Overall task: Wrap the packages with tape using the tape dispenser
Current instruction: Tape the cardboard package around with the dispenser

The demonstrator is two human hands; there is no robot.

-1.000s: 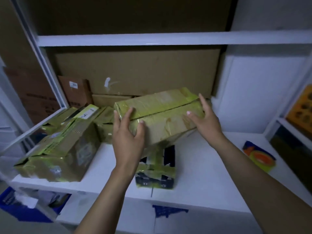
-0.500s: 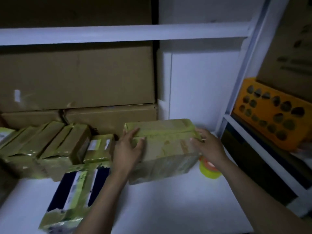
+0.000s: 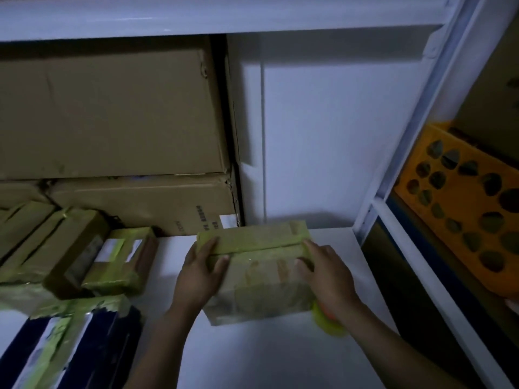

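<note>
The fingers (image 3: 207, 249) of the left hand (image 3: 200, 273) are hooked over the top left edge of the taped package (image 3: 261, 272), held close together, with the thumb pressed flat against the package's near face. The fingers (image 3: 312, 246) of the right hand (image 3: 330, 272) curl over the top right edge in the same way, and its thumb lies across the near face, so the box is clamped between both hands at its two ends.

The package is a brown carton banded with yellow-green tape. It stands on the white shelf (image 3: 266, 357), a little right of centre, tipped slightly so its top face shows. A tape roll (image 3: 328, 325), yellow-green with an orange part, lies on the shelf just beside the package's lower right corner, mostly hidden under the right wrist.

To the left lie more taped packages (image 3: 64, 248), a smaller one (image 3: 120, 259) with white labels, and nearer the camera a dark blue box (image 3: 84, 343) crossed with green tape. Large cardboard cartons (image 3: 112, 108) are stacked along the rear. In the next bay on the right sits an orange crate (image 3: 460, 197) with oval holes.
</note>
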